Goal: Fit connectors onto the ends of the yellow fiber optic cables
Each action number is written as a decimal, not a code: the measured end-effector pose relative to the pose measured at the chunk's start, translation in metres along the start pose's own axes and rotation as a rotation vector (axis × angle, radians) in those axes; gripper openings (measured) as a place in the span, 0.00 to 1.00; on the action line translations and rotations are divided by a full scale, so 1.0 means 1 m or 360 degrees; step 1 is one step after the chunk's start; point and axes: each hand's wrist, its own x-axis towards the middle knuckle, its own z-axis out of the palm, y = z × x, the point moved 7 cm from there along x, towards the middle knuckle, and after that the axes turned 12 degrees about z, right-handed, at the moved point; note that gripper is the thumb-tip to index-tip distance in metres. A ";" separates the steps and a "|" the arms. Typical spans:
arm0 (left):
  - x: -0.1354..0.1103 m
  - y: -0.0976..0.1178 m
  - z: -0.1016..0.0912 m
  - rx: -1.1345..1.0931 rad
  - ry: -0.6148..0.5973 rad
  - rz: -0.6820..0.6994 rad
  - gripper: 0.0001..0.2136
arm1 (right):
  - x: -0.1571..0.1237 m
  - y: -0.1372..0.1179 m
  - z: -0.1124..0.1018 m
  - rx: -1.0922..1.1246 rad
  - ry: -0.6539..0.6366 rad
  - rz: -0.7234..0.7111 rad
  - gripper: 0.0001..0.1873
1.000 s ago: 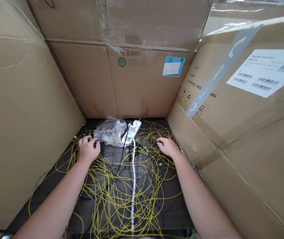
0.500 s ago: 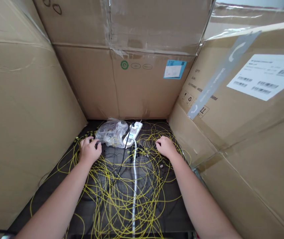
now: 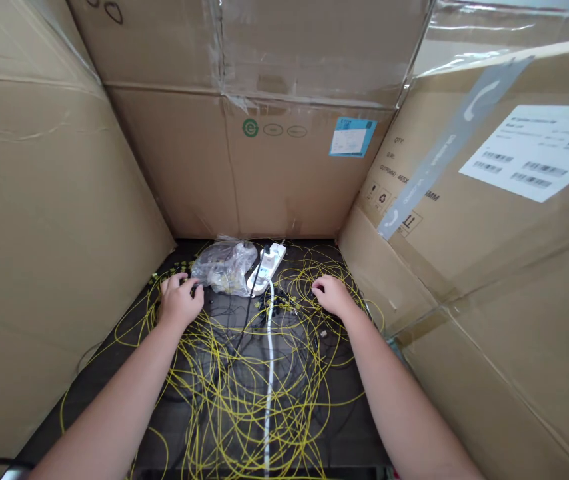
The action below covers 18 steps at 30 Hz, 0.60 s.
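Brown cardboard walls close off three sides of a dark table (image 3: 349, 440): a left panel (image 3: 54, 220), a back panel (image 3: 284, 180) and a right panel (image 3: 514, 287). Across the middle and near part of the table lies a loose tangle of thin yellow cables (image 3: 252, 393), looped over one another, with finer dark strands among them. Both bare hands are at the far part of this tangle. On its left side the left hand (image 3: 180, 301) rests palm down, its fingers bent and partly spread, the thumb and forefinger curving towards each other; whether they grip a strand cannot be told. On its right side the right hand (image 3: 332, 295) has its fingers curled in, thumb and forefinger tips close together; any cable between them is too small to make out. A crumpled clear plastic bag (image 3: 225, 268) sits just beside the left hand, and yellow connector ends (image 3: 168, 269) lie beyond that hand, near the left panel. Right of the bag stands a white power strip (image 3: 270, 259), with a black cord (image 3: 249, 307) and a thick white cable (image 3: 269, 373) running towards the person. Dark and yellow connectors (image 3: 277, 303) cluster between the strip and the right hand. Farther out, a blue label (image 3: 353, 137) marks the back panel, and grey tape (image 3: 439, 157) and a white label (image 3: 529, 157) the right one.
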 end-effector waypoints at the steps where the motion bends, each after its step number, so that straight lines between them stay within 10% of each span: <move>1: 0.000 0.000 0.000 -0.0002 -0.0002 -0.0003 0.11 | 0.000 -0.001 0.000 -0.0006 -0.0003 0.0007 0.08; 18: -0.002 -0.002 0.002 0.0047 -0.0026 -0.0012 0.12 | 0.009 0.002 0.008 -0.0104 -0.0082 0.0287 0.11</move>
